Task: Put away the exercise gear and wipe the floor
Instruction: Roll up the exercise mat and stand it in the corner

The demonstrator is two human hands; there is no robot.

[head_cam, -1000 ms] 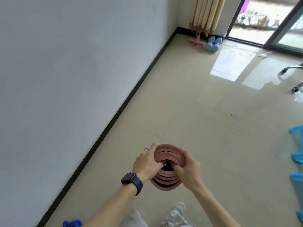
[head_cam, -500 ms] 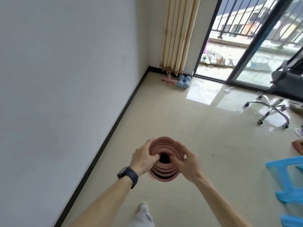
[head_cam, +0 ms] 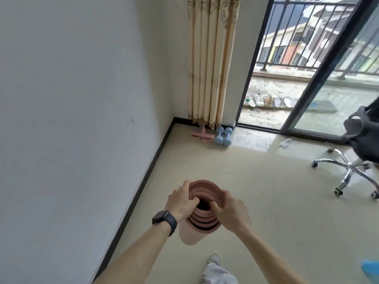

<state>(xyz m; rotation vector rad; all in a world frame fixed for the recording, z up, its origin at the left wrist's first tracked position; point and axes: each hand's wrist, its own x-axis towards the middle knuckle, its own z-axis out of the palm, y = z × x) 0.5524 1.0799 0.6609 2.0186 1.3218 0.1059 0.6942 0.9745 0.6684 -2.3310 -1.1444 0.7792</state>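
White wall [head_cam: 71, 99], beige floor [head_cam: 276, 201], balcony door [head_cam: 346, 95]

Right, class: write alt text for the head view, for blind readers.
A left hand and right hand grip the end of a rolled pink yoga mat over a beige floor. Two blue dumbbells and a pink pedal puller lie in the corner by a curtain.

A rolled pink mat [head_cam: 205, 224] is held upright, spiral end up, near the left edge of the floor [head_cam: 235, 173]. 2 light-blue dumbbells [head_cam: 223, 136] lie side by side in its far-left corner, a pink pedal puller [head_cam: 202, 135] just beside them.
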